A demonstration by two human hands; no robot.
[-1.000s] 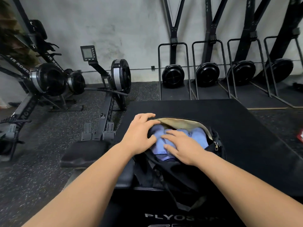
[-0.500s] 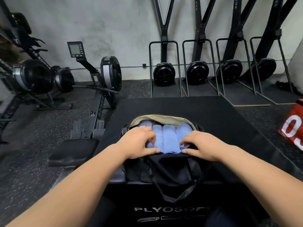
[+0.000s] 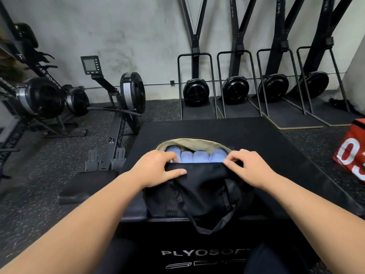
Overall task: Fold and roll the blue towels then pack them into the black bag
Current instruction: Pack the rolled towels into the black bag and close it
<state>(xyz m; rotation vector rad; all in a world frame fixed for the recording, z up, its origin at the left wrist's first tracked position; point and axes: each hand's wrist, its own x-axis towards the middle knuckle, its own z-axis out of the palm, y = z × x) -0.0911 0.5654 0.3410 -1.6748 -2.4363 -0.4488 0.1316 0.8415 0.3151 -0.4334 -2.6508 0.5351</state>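
Left hand [image 3: 158,167] & right hand [image 3: 249,167] pinch floppy near rim of soft black fabric bag [image 3: 201,187], best grip pt (rolled blue towels [image 3: 198,156]: prob light, squashy).

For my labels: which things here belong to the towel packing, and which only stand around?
Job: black bag, four rolled blue towels, left hand, right hand.
Lying about: plyo box under the bag, rowing machine, ski machines, red box.

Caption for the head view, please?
Left hand and right hand grip the black bag by its near edge; four rolled blue towels inside.
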